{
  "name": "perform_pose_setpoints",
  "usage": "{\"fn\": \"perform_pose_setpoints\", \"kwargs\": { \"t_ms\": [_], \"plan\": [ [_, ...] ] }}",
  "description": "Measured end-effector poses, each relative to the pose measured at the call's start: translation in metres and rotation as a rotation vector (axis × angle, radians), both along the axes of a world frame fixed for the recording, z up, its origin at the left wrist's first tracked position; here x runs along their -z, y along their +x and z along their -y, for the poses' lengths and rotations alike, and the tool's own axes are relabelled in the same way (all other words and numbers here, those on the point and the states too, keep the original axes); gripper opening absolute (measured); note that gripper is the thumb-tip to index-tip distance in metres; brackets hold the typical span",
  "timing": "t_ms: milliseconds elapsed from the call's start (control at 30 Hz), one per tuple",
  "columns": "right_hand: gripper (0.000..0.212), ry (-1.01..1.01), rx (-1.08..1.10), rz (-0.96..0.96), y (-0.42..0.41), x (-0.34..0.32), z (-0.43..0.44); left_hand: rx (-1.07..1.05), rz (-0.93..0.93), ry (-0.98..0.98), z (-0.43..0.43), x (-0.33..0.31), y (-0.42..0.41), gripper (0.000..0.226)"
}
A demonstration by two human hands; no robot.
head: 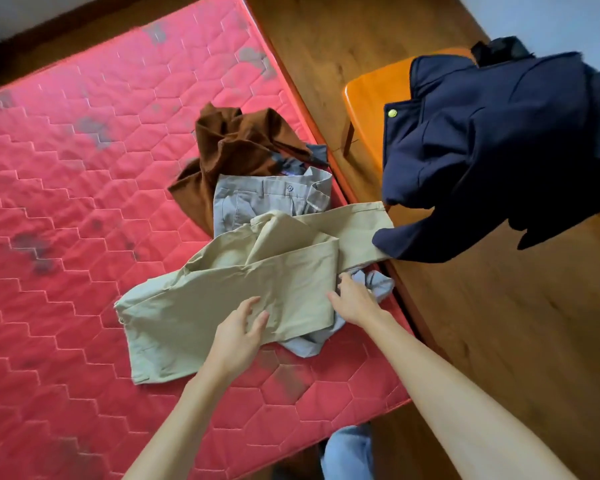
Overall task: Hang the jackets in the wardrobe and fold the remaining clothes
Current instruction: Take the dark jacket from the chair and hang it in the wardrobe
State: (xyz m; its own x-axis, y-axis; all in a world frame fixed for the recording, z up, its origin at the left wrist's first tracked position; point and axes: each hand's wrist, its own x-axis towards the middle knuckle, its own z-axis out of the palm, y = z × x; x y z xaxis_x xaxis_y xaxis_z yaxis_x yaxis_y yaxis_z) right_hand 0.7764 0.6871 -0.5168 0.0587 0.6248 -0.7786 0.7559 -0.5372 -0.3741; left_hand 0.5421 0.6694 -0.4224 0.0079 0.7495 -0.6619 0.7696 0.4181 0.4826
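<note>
Folding the beige trousers (pixel 229 289) lying on the mattress (pixel 84 168) goes best if the left hand (pixel 238 329), fingers loosely spread, pins the cloth while the right hand (pixel 352 299), grip unclear, squares the fold.

A red quilted mattress (pixel 66 202) with a hexagon stitch pattern fills the left and centre of the frame. Grey stains (pixel 32 247) mark its surface at several spots. A brown wooden floor (pixel 499 341) runs along the mattress's right edge. In the upper right stands an orange wooden table (pixel 371 98), one leg visible. A pale wall (pixel 551 15) occupies the top right corner.
</note>
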Motion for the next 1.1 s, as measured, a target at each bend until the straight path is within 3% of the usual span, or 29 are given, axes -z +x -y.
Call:
{"fn": "perform_pose_setpoints", "kwargs": {
  "t_ms": [67, 233, 400, 567, 700, 800, 867, 900, 1000, 1100],
  "plan": [
    [0.05, -0.066, 0.11, -0.054, -0.006, 0.026, -0.007, -0.025, 0.019, -0.05, 0.008, 0.013, -0.005, 0.039],
    [0.086, -0.158, 0.416, -0.153, -0.029, 0.06, -0.021, -0.089, -0.011, -0.1, 0.018, 0.027, -0.027, 0.041],
    [0.032, -0.119, 0.435, -0.209, -0.05, 0.053, -0.015, -0.131, -0.045, -0.098, 0.017, 0.025, -0.049, 0.04],
    [0.027, -0.138, 0.461, -0.443, -0.071, -0.012, -0.013, -0.175, -0.04, -0.089, 0.01, 0.009, -0.051, 0.042],
    [0.004, -0.127, 0.503, -0.599, -0.081, -0.077, -0.012, -0.201, -0.007, -0.062, 0.002, -0.008, -0.046, 0.043],
    [0.018, -0.099, 0.53, -0.737, -0.092, -0.129, -0.007, -0.209, 0.031, -0.031, 0.001, -0.024, -0.048, 0.043],
    [0.008, -0.09, 0.566, -0.845, -0.102, -0.166, -0.006, -0.211, 0.031, -0.006, 0.004, -0.035, -0.055, 0.043],
    [0.01, -0.084, 0.58, -0.894, -0.108, -0.182, -0.005, -0.215, 0.03, -0.004, 0.005, -0.041, -0.06, 0.043],
    [0.047, -0.047, 0.58, -1.022, -0.126, -0.23, -0.001, -0.215, 0.031, 0.015, 0.012, -0.057, -0.083, 0.045],
    [0.052, 0.001, 0.531, -1.099, -0.144, -0.273, 0.008, -0.227, 0.035, 0.031, 0.019, -0.074, -0.106, 0.055]
  ]
}}
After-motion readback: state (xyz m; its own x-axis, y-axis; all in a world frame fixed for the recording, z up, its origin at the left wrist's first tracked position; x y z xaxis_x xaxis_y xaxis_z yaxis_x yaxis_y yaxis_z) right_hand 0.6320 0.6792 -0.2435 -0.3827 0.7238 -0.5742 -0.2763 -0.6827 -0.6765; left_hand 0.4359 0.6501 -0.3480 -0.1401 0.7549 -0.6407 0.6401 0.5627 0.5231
